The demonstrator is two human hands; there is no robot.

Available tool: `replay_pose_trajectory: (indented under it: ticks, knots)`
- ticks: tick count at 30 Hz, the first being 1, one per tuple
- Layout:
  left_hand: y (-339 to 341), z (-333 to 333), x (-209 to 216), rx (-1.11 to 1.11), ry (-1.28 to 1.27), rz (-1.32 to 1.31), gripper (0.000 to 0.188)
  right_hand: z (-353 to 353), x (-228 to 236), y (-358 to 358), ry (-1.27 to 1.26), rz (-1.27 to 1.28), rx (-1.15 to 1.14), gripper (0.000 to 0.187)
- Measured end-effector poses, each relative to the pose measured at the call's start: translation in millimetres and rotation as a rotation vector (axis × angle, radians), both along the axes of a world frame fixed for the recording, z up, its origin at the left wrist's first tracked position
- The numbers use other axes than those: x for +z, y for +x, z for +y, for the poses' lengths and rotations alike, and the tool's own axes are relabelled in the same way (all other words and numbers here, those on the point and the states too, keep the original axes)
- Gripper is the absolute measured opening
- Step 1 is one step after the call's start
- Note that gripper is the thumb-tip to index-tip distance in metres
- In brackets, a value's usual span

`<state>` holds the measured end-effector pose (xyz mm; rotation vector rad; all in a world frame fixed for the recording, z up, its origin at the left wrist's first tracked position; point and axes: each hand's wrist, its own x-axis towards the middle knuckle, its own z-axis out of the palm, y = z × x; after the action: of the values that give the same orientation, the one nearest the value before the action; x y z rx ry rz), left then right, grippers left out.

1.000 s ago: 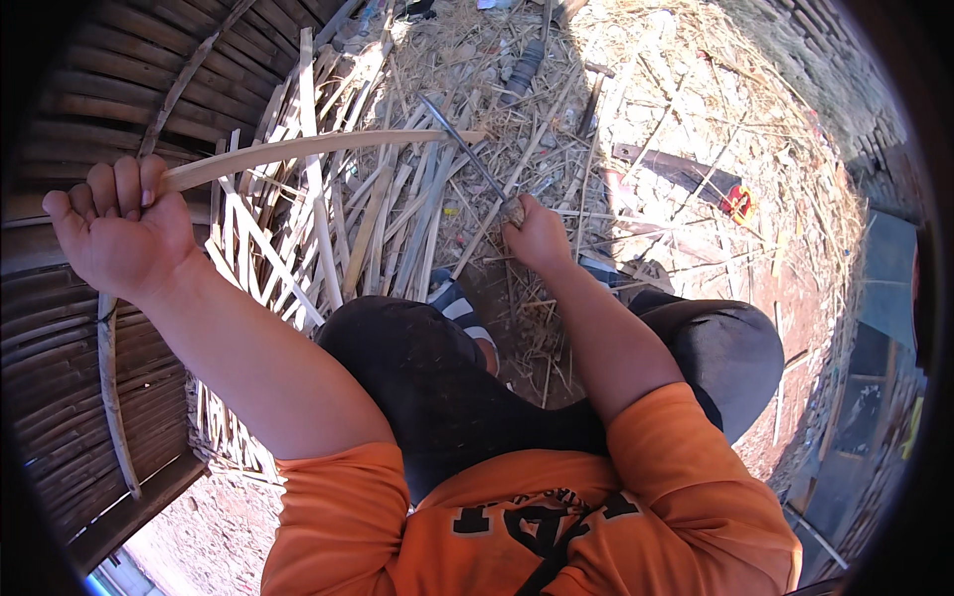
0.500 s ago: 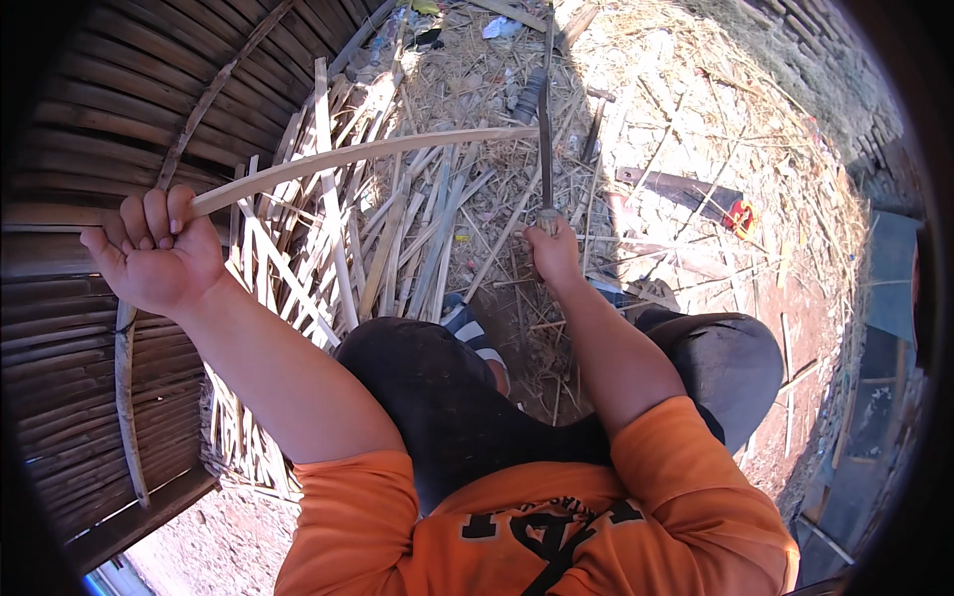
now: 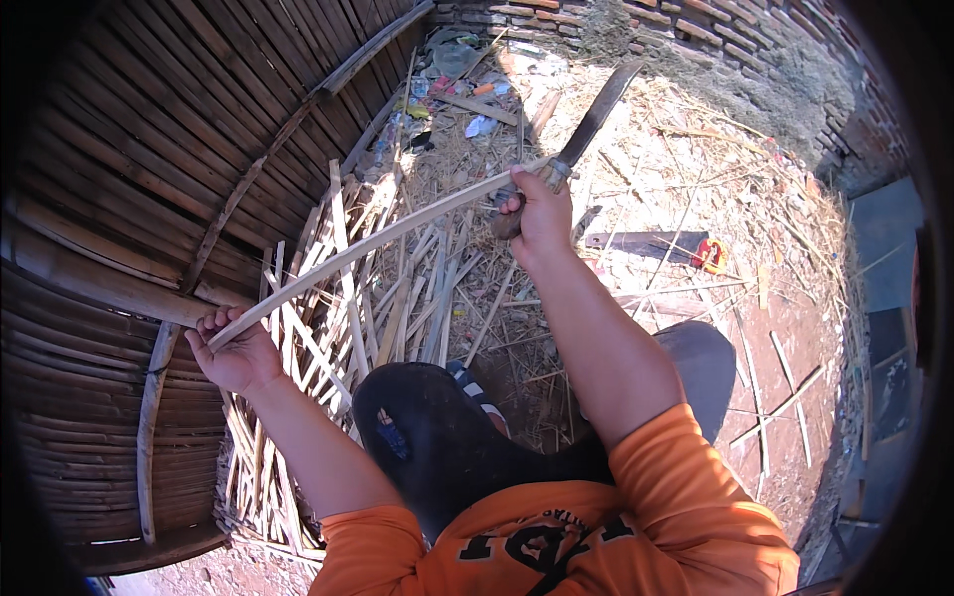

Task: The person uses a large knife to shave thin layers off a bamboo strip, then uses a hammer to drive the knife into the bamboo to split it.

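A long pale bamboo strip stretches between my two hands, sloping up from left to right. Its near end lies in my left hand, whose thumb and curled fingers grip it beside the slatted wall. My right hand is closed round the dark handle of a machete, with the blade pointing up and away to the right. The strip's far end meets this hand at the thumb, close to the base of the blade. Whether the thumb presses on the strip is hard to make out.
A heap of split bamboo strips lies left of my knees, along a bamboo slat wall. A handsaw with a red and yellow handle rests on the straw-strewn ground at right. Litter and a brick wall stand beyond.
My right hand has risen and the machete now tilts right, no longer crossing the strip with its blade. My left hand has come lower and rightward. The strip, bowed before, is now straight.
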<state>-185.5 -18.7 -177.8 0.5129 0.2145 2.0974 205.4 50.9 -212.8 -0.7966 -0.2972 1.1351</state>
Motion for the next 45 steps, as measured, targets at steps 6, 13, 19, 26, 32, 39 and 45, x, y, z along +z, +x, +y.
replay_pose_trajectory:
  ticks: [6,13,19,26,32,39,45]
  knots:
    - [-21,-33,-74,0.905,-1.2,0.835,0.085,-18,37,-15,-0.007,-0.211,-0.091,0.024]
    - [87,-59,-26,0.118,-0.345,2.059,0.062,-42,65,-38,0.072,-0.342,-0.04,0.024]
    - [94,-39,-48,-0.386,-0.56,1.769,0.05,-38,81,-43,0.1,-0.636,0.063,0.027]
    - [83,-70,-22,-0.081,-0.611,1.851,0.045,-50,71,39,0.089,-1.547,0.12,0.034]
    - [88,-113,-15,0.042,-0.733,2.0,0.039,-75,37,30,0.43,-2.144,0.26,0.024]
    - [75,-147,-16,0.161,-0.78,2.192,0.036,-41,36,89,0.034,-2.177,0.163,0.025]
    - [96,-139,-3,0.162,-0.788,2.191,0.038,-68,34,58,0.291,-2.103,0.302,0.022]
